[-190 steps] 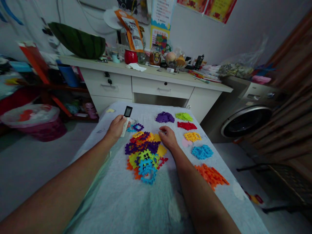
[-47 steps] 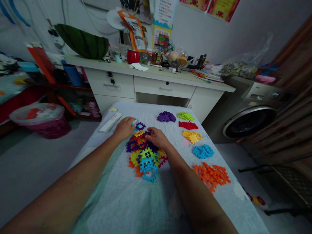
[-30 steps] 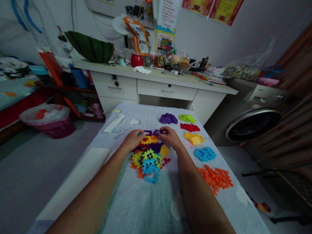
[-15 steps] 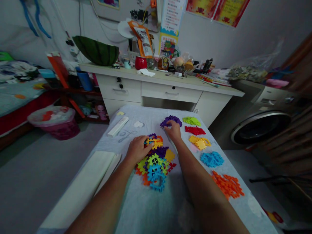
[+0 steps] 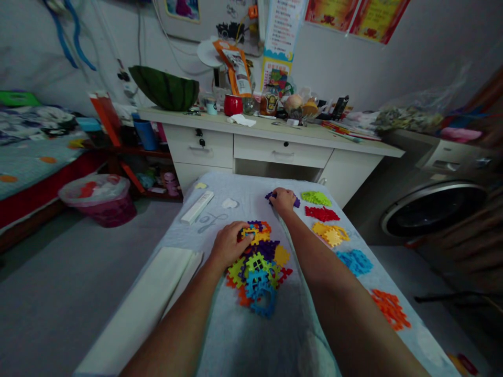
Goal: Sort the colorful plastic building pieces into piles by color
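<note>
My left hand rests on the left top of a mixed heap of coloured plastic puzzle pieces. Its fingers curl onto a yellow piece. Farther back, my right hand lies palm down on the purple pile, fingers bent over purple pieces. To the right runs a row of sorted piles: green, red, yellow, blue and orange. All lie on a pale blue cloth over the table.
A white remote lies at the table's far left, and a folded white sheet along its left edge. Behind stand a cluttered white desk with a halved watermelon, a washing machine, and a pink bin.
My right hand has moved from the mixed heap back to the purple pile. My left hand has put the remote down and come onto the heap. The camera has turned left.
</note>
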The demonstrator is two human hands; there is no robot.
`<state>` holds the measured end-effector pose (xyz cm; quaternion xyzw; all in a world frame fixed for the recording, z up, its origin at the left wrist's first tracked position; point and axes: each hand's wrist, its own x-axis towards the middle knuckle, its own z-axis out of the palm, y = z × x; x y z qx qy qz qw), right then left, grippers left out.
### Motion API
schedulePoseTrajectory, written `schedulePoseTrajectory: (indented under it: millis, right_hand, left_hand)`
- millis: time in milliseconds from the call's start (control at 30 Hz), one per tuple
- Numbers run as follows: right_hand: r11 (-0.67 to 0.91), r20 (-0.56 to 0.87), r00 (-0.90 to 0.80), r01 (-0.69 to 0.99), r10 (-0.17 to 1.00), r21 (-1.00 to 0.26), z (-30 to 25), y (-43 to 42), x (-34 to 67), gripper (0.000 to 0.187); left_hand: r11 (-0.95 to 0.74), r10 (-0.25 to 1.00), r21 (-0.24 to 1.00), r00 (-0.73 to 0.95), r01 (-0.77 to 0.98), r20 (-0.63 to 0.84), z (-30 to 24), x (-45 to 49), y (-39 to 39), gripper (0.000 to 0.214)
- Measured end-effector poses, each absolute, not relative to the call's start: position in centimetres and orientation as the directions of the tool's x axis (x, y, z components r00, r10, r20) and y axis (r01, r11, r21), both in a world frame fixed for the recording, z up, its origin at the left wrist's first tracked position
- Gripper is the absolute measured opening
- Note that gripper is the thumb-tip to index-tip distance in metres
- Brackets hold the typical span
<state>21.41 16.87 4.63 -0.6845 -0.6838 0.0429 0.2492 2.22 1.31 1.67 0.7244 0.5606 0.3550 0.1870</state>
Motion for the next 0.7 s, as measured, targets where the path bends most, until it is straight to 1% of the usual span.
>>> schedulePoseTrajectory:
  millis: [67,100,200,267,367,433,533,700]
  right_hand:
    - [0.114,0.310,0.031,0.890,0.950,-0.441,5.0,15.7,21.6,0.021]
    - [0.164,0.311,-0.010,0.867,0.950,-0.470,5.1,14.9,21.6,0.021]
    - [0.340,0.263,-0.228,0.760,0.938,-0.555,5.2,12.3,21.6,0.023]
    - [0.397,0.197,-0.351,0.712,0.916,-0.579,4.9,10.5,21.5,0.027]
    - [0.399,0.073,-0.446,0.702,0.892,-0.590,4.2,8.6,21.3,0.038]
    - [0.416,0.033,-0.499,0.683,0.866,-0.600,3.8,8.0,21.4,0.039]
    - [0.448,0.064,-0.535,0.631,0.843,-0.633,3.1,8.1,21.8,0.034]
    - [0.459,0.147,-0.533,0.517,0.833,-0.723,1.6,8.6,22.7,0.027]
  left_hand:
    - [-0.300,0.946,0.671,0.122,0.678,0.300,1.6,2.2,1.4,0.030]
    - [-0.296,0.948,0.670,0.123,0.680,0.294,1.6,2.3,1.4,0.031]
    - [-0.280,0.954,0.673,0.121,0.685,0.274,1.5,2.3,1.5,0.035]
    - [-0.261,0.960,0.682,0.108,0.684,0.259,1.6,2.3,1.4,0.039]
    - [-0.237,0.966,0.695,0.088,0.679,0.244,1.6,2.3,1.3,0.043]
    - [-0.238,0.965,0.698,0.087,0.676,0.246,1.7,2.3,1.3,0.042]
    - [-0.242,0.964,0.692,0.084,0.680,0.254,1.6,2.4,1.3,0.040]
    - [-0.247,0.957,0.679,0.063,0.692,0.284,1.3,2.5,1.3,0.038]
